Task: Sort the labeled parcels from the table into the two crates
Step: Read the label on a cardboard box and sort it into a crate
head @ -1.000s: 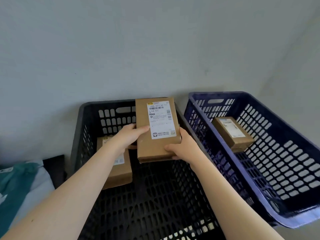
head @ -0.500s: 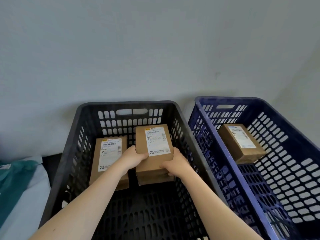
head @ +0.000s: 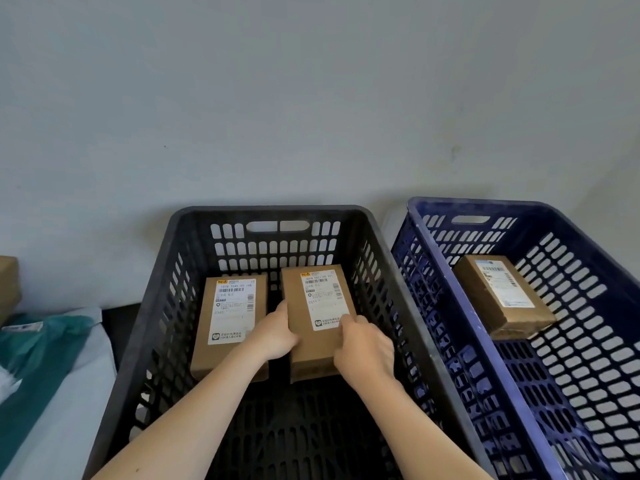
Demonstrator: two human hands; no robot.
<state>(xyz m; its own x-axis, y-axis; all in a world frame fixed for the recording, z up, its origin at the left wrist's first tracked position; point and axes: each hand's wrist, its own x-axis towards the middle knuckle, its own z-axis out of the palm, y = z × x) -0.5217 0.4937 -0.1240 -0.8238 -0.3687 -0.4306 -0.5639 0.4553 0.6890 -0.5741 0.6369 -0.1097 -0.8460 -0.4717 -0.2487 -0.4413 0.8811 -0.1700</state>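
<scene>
2 bare forearms reach in from the bottom edge, over the near rim of the black crate (head: 156, 323). Left hand (head: 275, 336) grips the left long side of the held parcel (head: 320, 306): thumb up along the top edge, the other fingers curled down into the gap beside it and mostly hidden. Right hand (head: 363, 355) grips the near right corner, fingers curled and close together, tips on the lower edge of the white label. Held parcel is a brown carton, label up, lying flat and low inside the black crate, right of centre. Cannot tell if it fully rests on the floor. Second parcel (head: 225, 327) lies flat just beside it on the left, label up, narrow gap between the 2, and the left wrist crosses its near right corner. Blue crate (head: 485, 204) stands right of the black 1, sides nearly touching. Third parcel (head: 502, 296) lies in its far part, label up, turned a bit. Far left: teal bag (head: 34, 344), cardboard box (head: 7, 282) cut by the frame. Grey wall (head: 311, 98) behind both crates.
</scene>
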